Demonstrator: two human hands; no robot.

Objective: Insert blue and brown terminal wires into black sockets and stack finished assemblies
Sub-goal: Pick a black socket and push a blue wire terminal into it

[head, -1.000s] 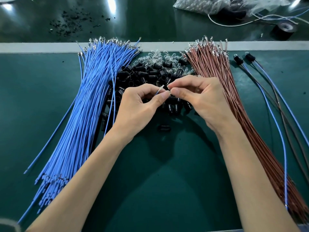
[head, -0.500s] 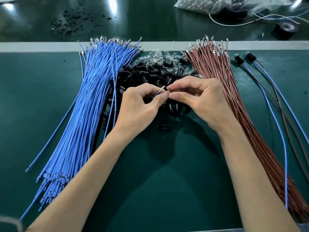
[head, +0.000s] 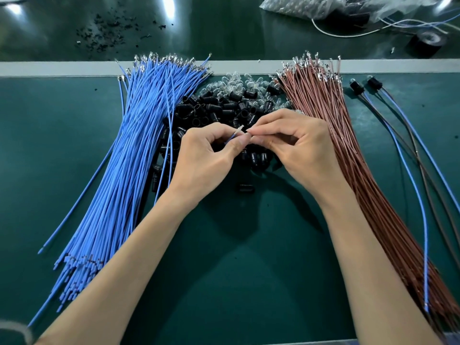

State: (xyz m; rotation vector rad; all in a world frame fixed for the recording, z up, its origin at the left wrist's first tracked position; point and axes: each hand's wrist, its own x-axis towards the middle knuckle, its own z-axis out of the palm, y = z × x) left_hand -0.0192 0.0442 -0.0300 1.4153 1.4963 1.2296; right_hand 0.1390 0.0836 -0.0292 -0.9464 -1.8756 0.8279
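My left hand (head: pixel 207 155) pinches a single blue wire (head: pixel 232 137) near its metal terminal, which points up and right. My right hand (head: pixel 296 150) is closed right beside that terminal; what its fingertips hold is hidden. Both hands hover over a heap of black sockets (head: pixel 224 108). A thick bundle of blue wires (head: pixel 124 170) lies to the left. A bundle of brown wires (head: pixel 348 158) fans out to the right. Two finished assemblies (head: pixel 373 83), each a black socket with a blue and a brown lead, lie at the far right.
Small clear bulbs (head: pixel 236 80) are mixed into the far side of the socket heap. One loose socket (head: pixel 246 188) lies on the green mat (head: pixel 236 270). Beyond a grey strip are black crumbs (head: pixel 109 33), plastic bags (head: pixel 311 6) and a black tape roll (head: pixel 427 43).
Both hands have stayed together over the sockets, with only slight finger shifts around the blue wire's terminal.
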